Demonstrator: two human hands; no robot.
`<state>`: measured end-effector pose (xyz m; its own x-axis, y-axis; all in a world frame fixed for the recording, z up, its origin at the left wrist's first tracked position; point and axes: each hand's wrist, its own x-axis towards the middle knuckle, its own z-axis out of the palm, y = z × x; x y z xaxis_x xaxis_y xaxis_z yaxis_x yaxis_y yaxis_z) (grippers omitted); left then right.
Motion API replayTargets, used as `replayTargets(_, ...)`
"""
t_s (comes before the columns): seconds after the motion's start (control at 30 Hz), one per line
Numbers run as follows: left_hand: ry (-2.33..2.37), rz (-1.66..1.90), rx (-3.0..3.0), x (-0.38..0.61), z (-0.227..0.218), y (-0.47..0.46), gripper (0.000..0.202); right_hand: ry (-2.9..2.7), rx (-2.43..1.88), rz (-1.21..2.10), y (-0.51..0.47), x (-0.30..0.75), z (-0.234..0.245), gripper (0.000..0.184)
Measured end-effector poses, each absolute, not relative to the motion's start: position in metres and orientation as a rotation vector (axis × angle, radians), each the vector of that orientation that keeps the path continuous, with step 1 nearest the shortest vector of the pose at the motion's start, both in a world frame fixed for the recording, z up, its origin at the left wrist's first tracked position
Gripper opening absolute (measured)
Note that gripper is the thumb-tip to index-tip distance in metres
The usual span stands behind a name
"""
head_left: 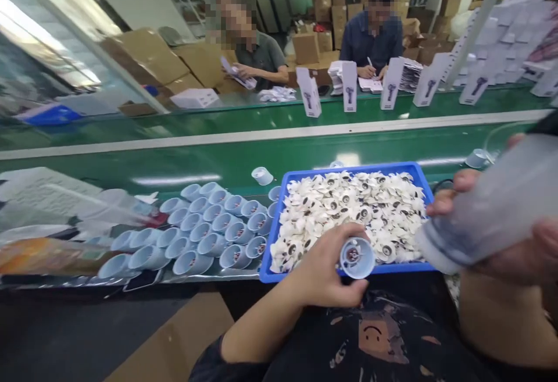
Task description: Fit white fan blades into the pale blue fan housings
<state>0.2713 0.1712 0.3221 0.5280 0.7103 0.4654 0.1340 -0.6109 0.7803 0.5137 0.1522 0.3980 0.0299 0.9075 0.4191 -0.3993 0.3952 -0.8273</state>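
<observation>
My left hand (pixel 328 271) is closed around a small pale blue round housing (pixel 357 257), its open end facing me with a small part visible inside. It hovers at the near edge of a blue tray (pixel 271 236) heaped with several white fan impellers (pixel 353 207). My right hand (pixel 518 242) grips a translucent grey cylinder-shaped tool (pixel 492 207), blurred and close to the camera, its blunt end pointing toward the housing. Left of the tray lie several pale blue housings (pixel 204 231) in rows on their sides.
A green conveyor belt (pixel 218 161) runs across behind the tray, with loose housings (pixel 262 175) and upright white product boxes (pixel 308 92) on it. Two people sit opposite, amid stacked cardboard boxes. Papers and foil bags (pixel 47 236) lie at the left.
</observation>
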Motion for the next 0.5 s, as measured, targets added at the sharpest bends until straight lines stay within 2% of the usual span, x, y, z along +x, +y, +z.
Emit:
replayTargets(0.07,0.706,0.945,2.212,0.296,0.329,0.168,0.066,-1.094,-0.443,1.142,0.159,0.487,0.406,0.035)
replayTargets(0.17,0.671,0.963,2.255,0.317,0.336,0.168,0.048,-1.144,-0.413,1.164,0.163,0.475,0.406,0.041)
replayTargets(0.3,0.624,1.059,2.243,0.329,0.338,0.166,0.032,-1.176,-0.454,1.131,0.156,0.483,0.401,0.035)
replayTargets(0.5,0.612,1.081,2.239,0.339,0.34,0.161,0.026,-1.174,-0.451,1.118,0.149,0.485,0.397,0.03)
